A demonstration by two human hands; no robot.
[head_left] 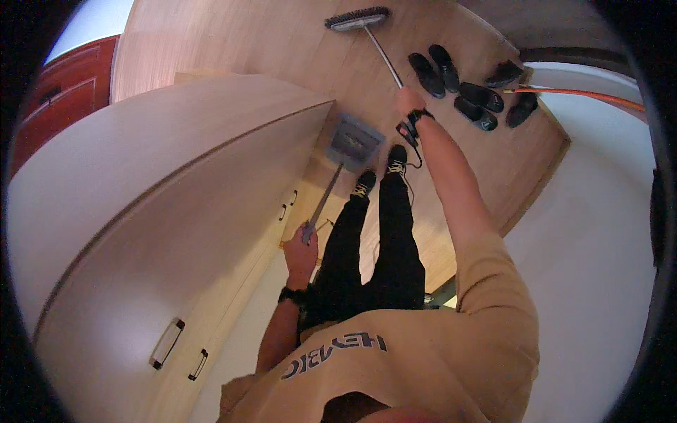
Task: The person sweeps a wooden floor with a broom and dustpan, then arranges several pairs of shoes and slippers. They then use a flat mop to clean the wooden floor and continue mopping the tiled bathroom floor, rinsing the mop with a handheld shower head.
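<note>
My right hand is wrapped round the pole of a broom, out ahead of me. The broom's wide dark-bristled head lies on the floor at the far end. In my left hand, lower and by my left thigh, is the long grey handle of a dustpan. That pan is grey and box-like, resting on the floor just past my left shoe and beside the cabinet. A small dark patch of debris shows inside it. The broom head and the dustpan are well apart.
Several black shoes lie on the wood floor at the right, near an orange hose or stick. A tall pale wood cabinet fills the left side. Beyond it stands a red-brown door. A white wall rises on the right.
</note>
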